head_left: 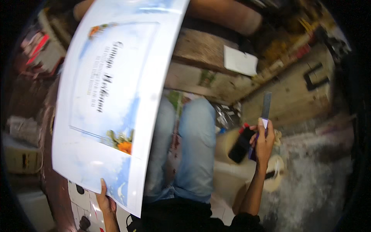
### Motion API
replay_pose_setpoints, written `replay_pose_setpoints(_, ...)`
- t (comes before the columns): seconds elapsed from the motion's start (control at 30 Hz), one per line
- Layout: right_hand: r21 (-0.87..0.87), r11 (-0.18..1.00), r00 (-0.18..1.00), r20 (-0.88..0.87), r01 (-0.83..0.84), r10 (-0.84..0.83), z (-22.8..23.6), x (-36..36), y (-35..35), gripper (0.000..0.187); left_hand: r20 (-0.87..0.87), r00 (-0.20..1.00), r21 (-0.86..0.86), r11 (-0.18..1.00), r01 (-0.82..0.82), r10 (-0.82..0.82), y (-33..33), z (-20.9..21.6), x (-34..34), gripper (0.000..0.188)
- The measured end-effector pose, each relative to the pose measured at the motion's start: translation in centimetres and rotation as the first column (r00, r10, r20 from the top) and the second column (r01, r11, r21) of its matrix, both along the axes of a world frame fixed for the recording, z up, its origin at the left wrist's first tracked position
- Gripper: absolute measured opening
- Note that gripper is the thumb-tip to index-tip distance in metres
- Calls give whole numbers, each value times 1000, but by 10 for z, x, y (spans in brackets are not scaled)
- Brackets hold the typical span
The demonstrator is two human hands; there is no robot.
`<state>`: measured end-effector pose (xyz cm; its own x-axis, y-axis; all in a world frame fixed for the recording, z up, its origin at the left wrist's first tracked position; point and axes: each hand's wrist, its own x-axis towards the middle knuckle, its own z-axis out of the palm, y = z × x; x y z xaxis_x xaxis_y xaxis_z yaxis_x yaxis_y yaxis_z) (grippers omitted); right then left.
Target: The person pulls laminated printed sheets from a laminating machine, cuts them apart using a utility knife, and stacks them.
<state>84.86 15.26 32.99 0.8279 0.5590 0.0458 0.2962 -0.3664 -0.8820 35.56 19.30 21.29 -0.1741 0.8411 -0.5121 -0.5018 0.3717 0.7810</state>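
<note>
A large printed sheet with a pale blue design, orange flowers and dark lettering stands tilted up on the left. My left hand grips its lower edge, the thumb on the printed face and the other fingers mostly behind it. To the right, my right hand is closed round the purple handle of a utility knife, whose grey blade points away from me. The blade is well apart from the sheet. Beside the right hand, a dark phone-like object lies on a light-coloured surface.
My legs in blue jeans fill the middle. Beyond them runs a wooden plank with a small white card on it. A wooden box side stands at the right. Another person's bare limb crosses the far edge.
</note>
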Motion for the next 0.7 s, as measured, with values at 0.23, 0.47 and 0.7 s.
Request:
replay_pose_setpoints(0.23, 303, 852, 874, -102, -427, 475, 44, -32, 199, 38, -8, 1000, -15, 1000, 14, -15, 3, 22, 4, 61)
replay_pose_setpoints(0.47, 299, 791, 797, -133, -535, 589, -6, 5, 318, 38, 22, 999, -69, 997, 32, -30, -7, 3, -12, 58)
replay_pose_setpoints(0.7, 88, 865, 704, 625, -494, 338, -15, -46, 287, 25, 49, 999, -96, 995, 26, -21, -39, -16, -55, 52)
